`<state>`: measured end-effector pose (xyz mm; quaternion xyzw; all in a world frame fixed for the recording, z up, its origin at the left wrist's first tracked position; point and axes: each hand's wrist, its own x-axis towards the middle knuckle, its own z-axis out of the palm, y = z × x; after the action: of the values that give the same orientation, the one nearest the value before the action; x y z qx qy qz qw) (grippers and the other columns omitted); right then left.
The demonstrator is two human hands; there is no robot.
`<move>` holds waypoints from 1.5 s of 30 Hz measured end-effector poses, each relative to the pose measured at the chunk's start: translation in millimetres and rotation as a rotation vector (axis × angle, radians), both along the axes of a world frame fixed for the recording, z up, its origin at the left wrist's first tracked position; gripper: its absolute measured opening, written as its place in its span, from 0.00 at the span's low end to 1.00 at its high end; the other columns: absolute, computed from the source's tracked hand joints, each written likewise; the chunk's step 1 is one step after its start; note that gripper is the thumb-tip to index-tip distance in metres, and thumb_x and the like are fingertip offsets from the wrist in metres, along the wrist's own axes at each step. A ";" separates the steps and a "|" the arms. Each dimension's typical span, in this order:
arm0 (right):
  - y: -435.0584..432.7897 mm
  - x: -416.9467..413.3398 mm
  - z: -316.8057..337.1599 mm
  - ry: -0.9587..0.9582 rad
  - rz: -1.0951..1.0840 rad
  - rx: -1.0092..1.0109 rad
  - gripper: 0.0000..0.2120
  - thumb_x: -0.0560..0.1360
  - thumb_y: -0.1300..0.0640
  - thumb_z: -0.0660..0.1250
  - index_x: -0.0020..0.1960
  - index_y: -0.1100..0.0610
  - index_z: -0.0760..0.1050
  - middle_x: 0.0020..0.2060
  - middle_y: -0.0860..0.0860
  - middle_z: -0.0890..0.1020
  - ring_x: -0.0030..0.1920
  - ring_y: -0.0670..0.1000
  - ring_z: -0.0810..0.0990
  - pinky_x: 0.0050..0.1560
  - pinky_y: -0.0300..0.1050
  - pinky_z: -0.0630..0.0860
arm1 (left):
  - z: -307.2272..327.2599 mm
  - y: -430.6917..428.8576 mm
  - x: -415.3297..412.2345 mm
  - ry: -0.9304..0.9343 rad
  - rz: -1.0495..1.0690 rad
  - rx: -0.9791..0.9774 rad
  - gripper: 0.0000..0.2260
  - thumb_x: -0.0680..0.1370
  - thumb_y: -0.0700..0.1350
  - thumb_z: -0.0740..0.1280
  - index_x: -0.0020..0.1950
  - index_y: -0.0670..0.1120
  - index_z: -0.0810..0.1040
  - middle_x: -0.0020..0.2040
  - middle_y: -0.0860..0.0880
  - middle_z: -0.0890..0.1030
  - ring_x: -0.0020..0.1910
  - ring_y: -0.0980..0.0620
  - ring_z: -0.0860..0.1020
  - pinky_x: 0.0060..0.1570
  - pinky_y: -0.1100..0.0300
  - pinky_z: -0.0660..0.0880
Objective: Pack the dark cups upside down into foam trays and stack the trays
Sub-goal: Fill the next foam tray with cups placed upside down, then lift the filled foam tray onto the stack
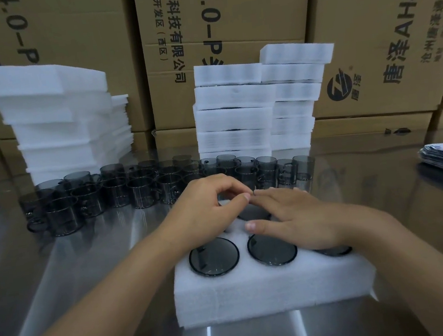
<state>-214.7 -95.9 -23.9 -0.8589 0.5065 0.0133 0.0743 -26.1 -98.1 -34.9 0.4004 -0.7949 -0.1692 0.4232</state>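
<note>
Pressing unevenly could tilt the inverted cup (253, 211) in the back row of the foam tray (256, 293). It is covered by the flat, straight-fingered right hand (297, 214); the left hand (205, 205) is curled beside it (any grip cannot be told). Four cups are counted in the tray, roughly thirty loose cups (140, 191) on the table (88, 266), two packed stacks (233, 111).
</note>
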 end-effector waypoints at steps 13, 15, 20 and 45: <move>15.2 -4.2 1.1 -0.224 0.000 -0.382 0.21 0.79 0.41 0.54 0.69 0.47 0.69 0.65 0.46 0.72 0.66 0.47 0.66 0.67 0.44 0.61 | 7.7 21.2 2.5 -0.406 0.197 -0.287 0.08 0.76 0.50 0.67 0.46 0.49 0.84 0.36 0.57 0.74 0.37 0.57 0.71 0.36 0.63 0.65; 26.0 -9.4 3.3 -0.278 0.031 -0.457 0.15 0.81 0.46 0.55 0.62 0.47 0.75 0.54 0.45 0.76 0.57 0.46 0.71 0.60 0.44 0.65 | 10.2 34.7 8.7 -0.448 0.188 -0.230 0.10 0.77 0.53 0.64 0.43 0.53 0.83 0.36 0.56 0.77 0.36 0.57 0.73 0.35 0.62 0.66; 63.3 -33.4 3.7 -0.198 0.101 -0.330 0.17 0.75 0.37 0.54 0.53 0.43 0.77 0.38 0.43 0.80 0.39 0.43 0.76 0.43 0.44 0.73 | 7.5 74.3 30.2 -0.554 0.131 -0.107 0.23 0.67 0.71 0.53 0.46 0.60 0.80 0.38 0.60 0.80 0.37 0.61 0.76 0.36 0.62 0.73; -151.8 -30.6 196.1 -0.192 -0.067 -0.810 0.22 0.79 0.59 0.63 0.73 0.49 0.67 0.52 0.59 0.75 0.58 0.61 0.73 0.51 0.46 0.66 | 220.2 -147.0 24.3 -0.911 0.554 -0.475 0.09 0.81 0.41 0.58 0.57 0.45 0.76 0.53 0.45 0.79 0.50 0.45 0.75 0.41 0.53 0.69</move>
<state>-245.3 -247.7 172.2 -0.7990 0.4893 -0.2696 -0.2224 -1.8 -245.0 185.3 0.5199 -0.7786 0.3198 0.1455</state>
